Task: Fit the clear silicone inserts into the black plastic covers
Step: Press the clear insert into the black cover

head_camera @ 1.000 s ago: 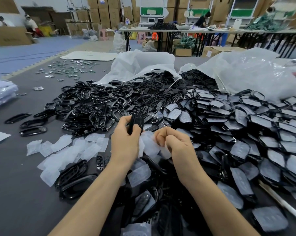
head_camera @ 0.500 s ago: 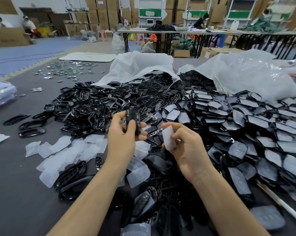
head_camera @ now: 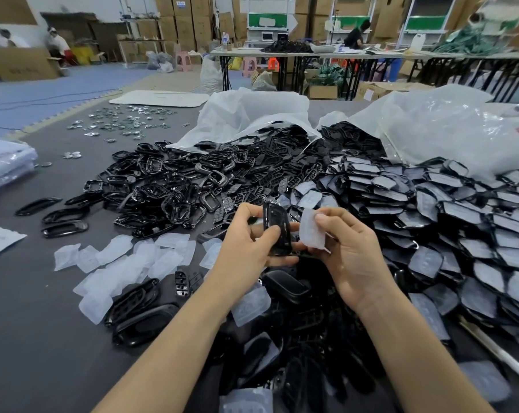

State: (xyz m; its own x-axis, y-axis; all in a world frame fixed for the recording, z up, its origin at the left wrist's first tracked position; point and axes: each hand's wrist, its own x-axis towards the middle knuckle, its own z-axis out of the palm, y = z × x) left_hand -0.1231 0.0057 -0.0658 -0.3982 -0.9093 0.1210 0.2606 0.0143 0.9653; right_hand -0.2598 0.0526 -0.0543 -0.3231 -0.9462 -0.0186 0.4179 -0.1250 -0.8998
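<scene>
Head view, left hand: the left hand (head_camera: 246, 242) grasped one black cover (head_camera: 274, 231) between thumb and fingers, holding it upright just above the middle of the frame.
Head view, right hand: the right hand (head_camera: 353, 257) pinched a clear insert (head_camera: 311, 232) in its fingers, just beside the cover at its 3 o'clock; whether they touched, I could not tell.
Change: half a second before, the insert was lower and clearly apart from the cover; the two had since come together.
Meaning: the picking was done, and pressing the insert in seemed the next step.
Supply: loose inserts (head_camera: 124, 257) lay on the counter (head_camera: 28, 338) at 9 o'clock; fitted covers (head_camera: 446, 222) were piled at 3 o'clock.
</scene>
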